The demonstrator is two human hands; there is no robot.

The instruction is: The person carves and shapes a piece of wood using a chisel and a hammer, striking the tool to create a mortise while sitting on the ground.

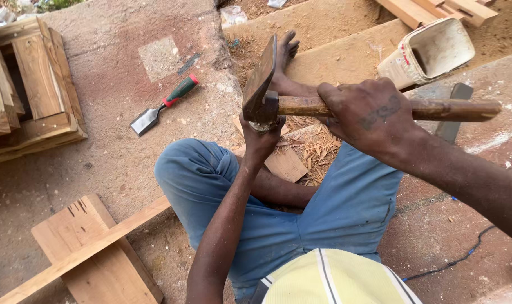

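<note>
While the person sits on the ground with legs folded, the right hand (371, 115) has its fingers closed tight around the wooden handle of a hammer (301, 104). That hammer is up in the air, level, with its dark metal head (260, 84) over the person's lap. Just under the head is the left hand (261, 141), and its fingers are bunched together as if they pinch something small. What they pinch cannot be seen, because the hammer head hides it. Below the hands lies a flat piece of wood (287, 163) with a heap of curly wood shavings (318, 143) on and beside it. Those shavings suggest that some cutting of the wood is already done, but how much work is left cannot be told from here. Well off to the left, a chisel (163, 106) with a green and red handle lies alone on the ground, and no hand touches it. A wooden box frame (39, 90) stands further left. Near the lower left, two boards (92, 247) lie crossed. Up on the right, a white plastic container (427, 50) lies on its side.
</note>
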